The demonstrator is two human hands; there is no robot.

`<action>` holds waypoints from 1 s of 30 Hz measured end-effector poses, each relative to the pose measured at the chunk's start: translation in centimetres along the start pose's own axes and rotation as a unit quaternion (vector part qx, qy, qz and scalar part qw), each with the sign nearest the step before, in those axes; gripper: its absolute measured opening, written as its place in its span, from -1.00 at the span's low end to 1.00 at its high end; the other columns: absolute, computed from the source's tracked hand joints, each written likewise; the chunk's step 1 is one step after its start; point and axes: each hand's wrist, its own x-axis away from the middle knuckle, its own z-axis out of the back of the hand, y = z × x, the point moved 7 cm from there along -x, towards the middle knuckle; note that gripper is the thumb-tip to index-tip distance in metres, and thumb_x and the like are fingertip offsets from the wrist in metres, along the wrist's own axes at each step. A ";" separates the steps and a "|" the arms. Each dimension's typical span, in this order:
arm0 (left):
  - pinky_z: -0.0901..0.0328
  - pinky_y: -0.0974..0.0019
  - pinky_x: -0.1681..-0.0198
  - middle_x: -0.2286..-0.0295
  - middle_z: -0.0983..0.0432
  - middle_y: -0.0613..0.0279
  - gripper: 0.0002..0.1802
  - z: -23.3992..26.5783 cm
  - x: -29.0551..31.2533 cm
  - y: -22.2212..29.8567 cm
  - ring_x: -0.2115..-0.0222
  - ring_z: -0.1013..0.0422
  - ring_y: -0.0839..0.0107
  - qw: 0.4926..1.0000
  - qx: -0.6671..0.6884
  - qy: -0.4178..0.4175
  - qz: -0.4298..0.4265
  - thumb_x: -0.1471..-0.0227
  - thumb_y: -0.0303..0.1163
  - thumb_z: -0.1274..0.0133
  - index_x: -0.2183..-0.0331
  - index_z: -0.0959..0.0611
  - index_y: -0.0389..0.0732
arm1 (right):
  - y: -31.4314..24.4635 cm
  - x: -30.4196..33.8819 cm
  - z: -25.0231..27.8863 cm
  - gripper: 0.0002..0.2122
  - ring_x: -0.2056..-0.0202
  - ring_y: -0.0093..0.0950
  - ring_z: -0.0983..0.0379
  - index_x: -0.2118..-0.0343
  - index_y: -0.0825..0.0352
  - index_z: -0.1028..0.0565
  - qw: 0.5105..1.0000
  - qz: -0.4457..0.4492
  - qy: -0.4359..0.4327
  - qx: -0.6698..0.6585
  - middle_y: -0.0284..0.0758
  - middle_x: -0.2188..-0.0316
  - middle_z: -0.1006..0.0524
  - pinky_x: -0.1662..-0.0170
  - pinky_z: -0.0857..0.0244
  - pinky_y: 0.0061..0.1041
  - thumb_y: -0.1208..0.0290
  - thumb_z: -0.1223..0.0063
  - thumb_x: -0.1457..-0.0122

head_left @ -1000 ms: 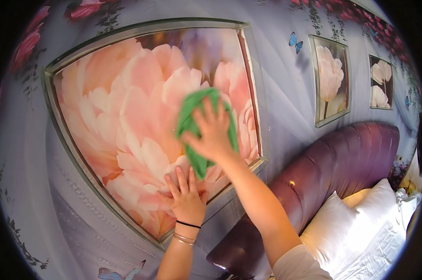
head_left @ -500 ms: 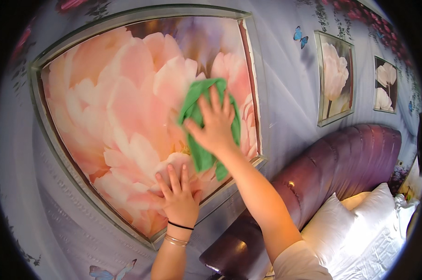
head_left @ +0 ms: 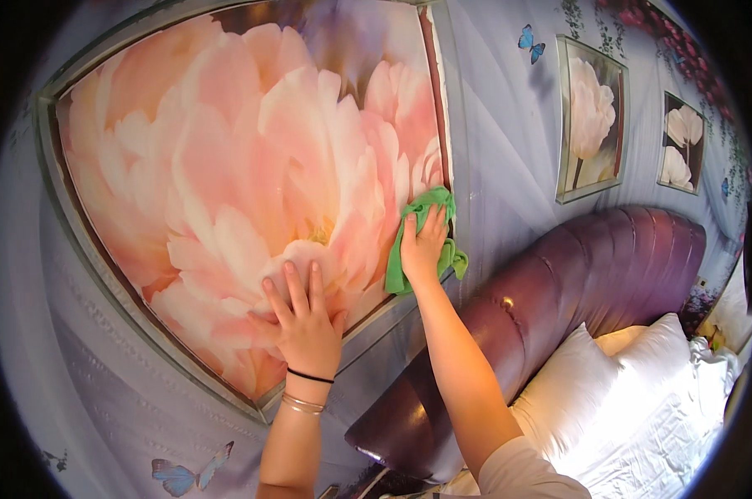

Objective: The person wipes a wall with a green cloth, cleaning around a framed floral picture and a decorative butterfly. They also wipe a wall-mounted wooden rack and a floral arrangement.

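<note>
A large picture point(head_left: 234, 175) of pink petals hangs on the wall in a clear, greenish-edged frame point(head_left: 47, 133). Against its lower right corner, my right hand point(head_left: 424, 245) presses a crumpled green cloth point(head_left: 398, 270), fingers pointing up and fairly close together. Part of the cloth laps over the frame's edge, and some of it is hidden under my palm. My left hand point(head_left: 308, 331) lies flat with spread fingers on the lower part of the picture, holding nothing. A black band and thin bangles circle that wrist.
Below and to the right stands a padded purple headboard point(head_left: 559, 291), with white pillows point(head_left: 567, 387) and bedding in front. Two smaller framed flower pictures, one nearer point(head_left: 594, 121) and one farther point(head_left: 682, 143), hang on the butterfly-patterned wall.
My right hand has moved the green cloth right and down, from the picture's right-centre to its lower right corner. My left hand remains on the same part of the picture. The view has shifted slightly.
</note>
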 end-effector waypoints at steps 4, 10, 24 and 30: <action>0.21 -0.54 -0.09 -0.28 0.15 0.02 0.07 -0.2 0.1 -0.1 -0.26 0.22 -0.20 1.000 0.008 0.004 0.000 0.29 0.07 -0.26 -0.24 -0.20 0.01 | -0.5 2.5 0.0 -0.31 -0.23 0.23 0.17 -0.26 0.45 0.03 0.996 -0.084 -0.033 -0.021 0.14 -0.28 0.15 -0.28 0.24 -0.01 0.00 0.28 -0.24; 0.21 -0.54 -0.08 -0.28 0.15 0.05 0.03 -0.2 0.0 -0.3 -0.26 0.21 -0.18 1.000 0.012 0.018 -0.002 0.23 0.03 -0.24 -0.25 -0.18 0.03 | -6.5 9.9 -0.4 -0.42 -0.15 0.30 0.06 -0.17 0.55 -0.06 0.989 0.062 -0.131 0.005 0.29 -0.21 0.09 -0.22 0.14 0.04 0.28 0.15 -0.18; 0.19 -0.51 -0.09 -0.28 0.11 0.16 0.00 -0.6 0.4 -0.7 -0.26 0.16 -0.08 1.000 0.022 0.014 -0.009 0.21 0.04 -0.22 -0.25 -0.17 0.12 | 1.0 6.4 5.5 -0.65 -0.04 -0.05 -0.33 0.12 0.53 -0.46 0.968 0.191 -0.118 0.109 0.05 0.02 -0.43 -0.16 -0.14 -0.26 0.43 0.13 -0.07; 0.24 -0.53 -0.09 -0.28 0.11 0.16 0.01 -0.8 0.3 -0.4 -0.26 0.17 -0.09 0.999 0.018 0.023 -0.013 0.22 0.06 -0.23 -0.25 -0.18 0.10 | 0.8 4.5 6.5 -0.79 0.17 -0.04 -0.38 0.38 0.46 -0.50 0.968 0.223 -0.067 0.091 -0.02 0.29 -0.51 0.04 -0.22 -0.16 0.44 0.07 0.01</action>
